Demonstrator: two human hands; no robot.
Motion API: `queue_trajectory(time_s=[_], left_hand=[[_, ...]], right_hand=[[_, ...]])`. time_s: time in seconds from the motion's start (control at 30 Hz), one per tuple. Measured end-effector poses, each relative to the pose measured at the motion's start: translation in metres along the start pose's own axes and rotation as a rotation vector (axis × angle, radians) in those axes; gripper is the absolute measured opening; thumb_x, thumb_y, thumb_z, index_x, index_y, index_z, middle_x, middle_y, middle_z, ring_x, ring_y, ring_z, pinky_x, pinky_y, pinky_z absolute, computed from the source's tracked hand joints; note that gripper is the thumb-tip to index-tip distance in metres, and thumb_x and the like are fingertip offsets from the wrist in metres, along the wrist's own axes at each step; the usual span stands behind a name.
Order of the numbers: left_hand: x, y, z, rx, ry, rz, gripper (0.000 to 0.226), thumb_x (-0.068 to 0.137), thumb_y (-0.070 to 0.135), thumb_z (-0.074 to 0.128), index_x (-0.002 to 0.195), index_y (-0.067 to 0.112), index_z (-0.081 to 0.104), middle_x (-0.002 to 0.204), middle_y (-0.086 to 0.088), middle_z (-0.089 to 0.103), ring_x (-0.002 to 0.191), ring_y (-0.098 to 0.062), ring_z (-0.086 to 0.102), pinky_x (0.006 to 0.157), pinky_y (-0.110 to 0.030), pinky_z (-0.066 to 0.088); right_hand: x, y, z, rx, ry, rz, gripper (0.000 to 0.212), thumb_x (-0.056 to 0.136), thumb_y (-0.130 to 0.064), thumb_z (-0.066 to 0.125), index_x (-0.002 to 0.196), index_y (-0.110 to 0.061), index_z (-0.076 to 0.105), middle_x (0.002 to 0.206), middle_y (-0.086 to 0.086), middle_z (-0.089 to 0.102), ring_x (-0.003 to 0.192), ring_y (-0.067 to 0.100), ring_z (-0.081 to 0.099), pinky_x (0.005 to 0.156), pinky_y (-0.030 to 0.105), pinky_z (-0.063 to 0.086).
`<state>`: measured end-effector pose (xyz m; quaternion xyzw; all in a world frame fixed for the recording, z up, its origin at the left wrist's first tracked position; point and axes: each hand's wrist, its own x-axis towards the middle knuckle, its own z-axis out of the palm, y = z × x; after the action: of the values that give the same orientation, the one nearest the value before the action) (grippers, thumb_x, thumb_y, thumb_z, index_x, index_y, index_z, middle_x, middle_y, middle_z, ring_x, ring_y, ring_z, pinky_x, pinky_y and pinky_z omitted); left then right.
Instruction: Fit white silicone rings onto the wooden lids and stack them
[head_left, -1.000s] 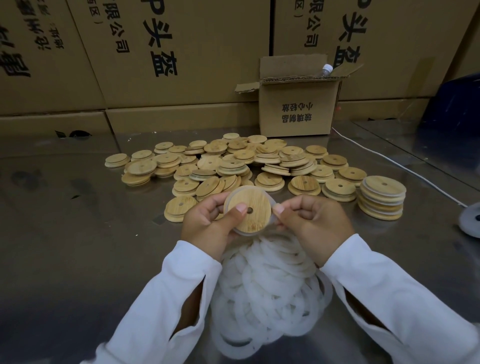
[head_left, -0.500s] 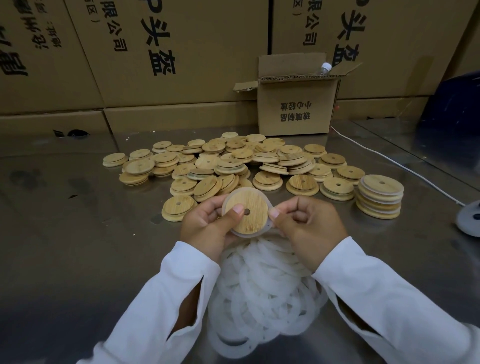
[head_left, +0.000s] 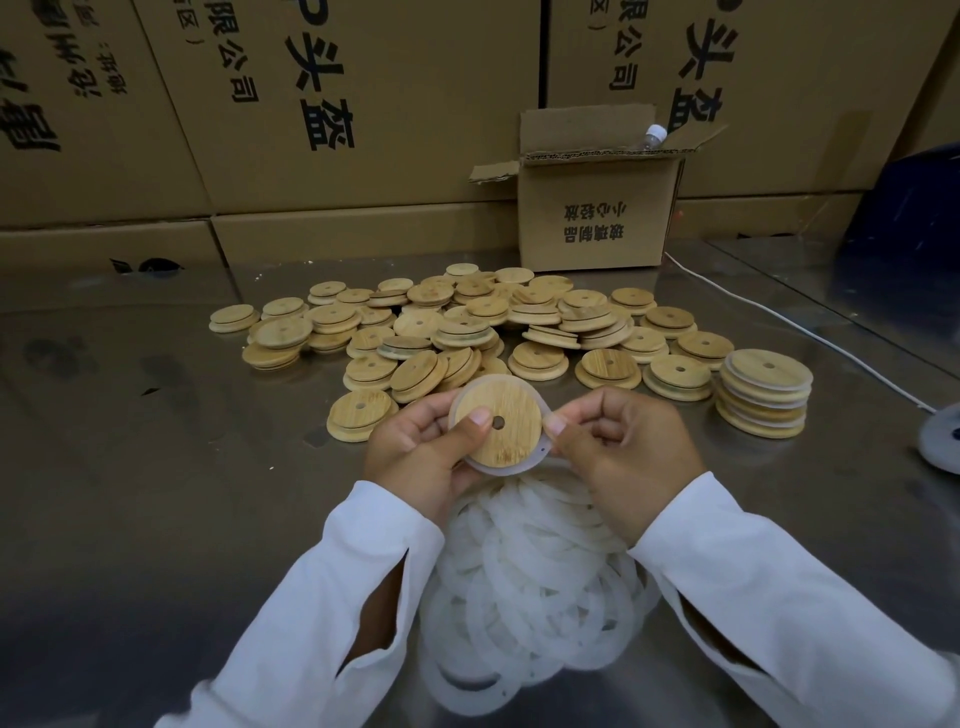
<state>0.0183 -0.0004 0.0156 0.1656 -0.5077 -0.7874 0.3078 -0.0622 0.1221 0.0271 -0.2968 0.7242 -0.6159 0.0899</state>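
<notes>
We see little change; left hand (head_left: 415, 449) still grips lid (head_left: 506, 434), thumb beside hole; right hand (head_left: 621, 447) still pinches ring (head_left: 536, 459).

Left grip (head_left: 415, 452) and right grip (head_left: 618, 452) sit close together, fingers curled, thumbs pointing inward

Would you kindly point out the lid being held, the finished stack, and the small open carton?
held lid (head_left: 506, 439): head view, wooden face.
finished stack (head_left: 764, 395): head view, its side.
small open carton (head_left: 597, 223): head view, front wall.
</notes>
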Motion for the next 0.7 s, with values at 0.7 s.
queue_trajectory(time_s=[0.7], left_hand=[[-0.0019,0.0004,0.001,-0.003,-0.029,0.033,0.019,0.076,-0.001,0.058,0.092,0.008,0.064,0.079,-0.005,0.073,0.074,-0.014,0.07,0.056,-0.024,0.056]], right_hand=[[0.0052,-0.0002,-0.0098,0.238,-0.081,0.072,0.009,0.075,-0.015,0.069,0.068,-0.019,0.068,0.053,-0.004,0.065,0.048,0.002,0.056,0.051,0.012,0.046]])
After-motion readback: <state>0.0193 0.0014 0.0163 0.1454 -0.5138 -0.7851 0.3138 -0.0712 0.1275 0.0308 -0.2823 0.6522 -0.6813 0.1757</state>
